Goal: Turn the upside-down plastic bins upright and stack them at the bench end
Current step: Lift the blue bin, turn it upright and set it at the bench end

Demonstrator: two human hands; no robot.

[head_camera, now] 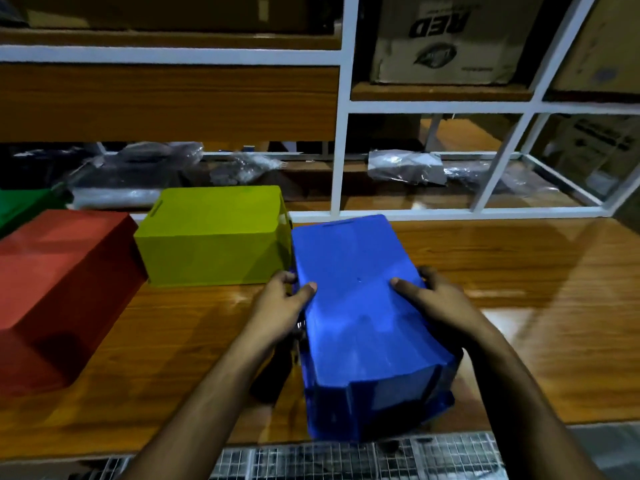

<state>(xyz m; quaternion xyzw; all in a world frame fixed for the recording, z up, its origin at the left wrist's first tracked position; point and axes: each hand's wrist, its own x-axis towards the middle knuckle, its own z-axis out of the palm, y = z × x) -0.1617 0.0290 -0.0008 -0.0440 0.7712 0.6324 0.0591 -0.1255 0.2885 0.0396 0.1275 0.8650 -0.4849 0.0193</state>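
A blue plastic bin lies upside down in the middle of the wooden bench, its near end tilted up over the bench's front edge. My left hand grips its left side, thumb on the flat bottom. My right hand grips its right side the same way. To the left stand an upside-down yellow-green bin and an upside-down red bin. A corner of a green bin shows at the far left edge.
White metal shelving rises behind the bench, holding cardboard boxes and plastic-wrapped bags. The bench's right part is bare wood. A wire grid lies below the front edge.
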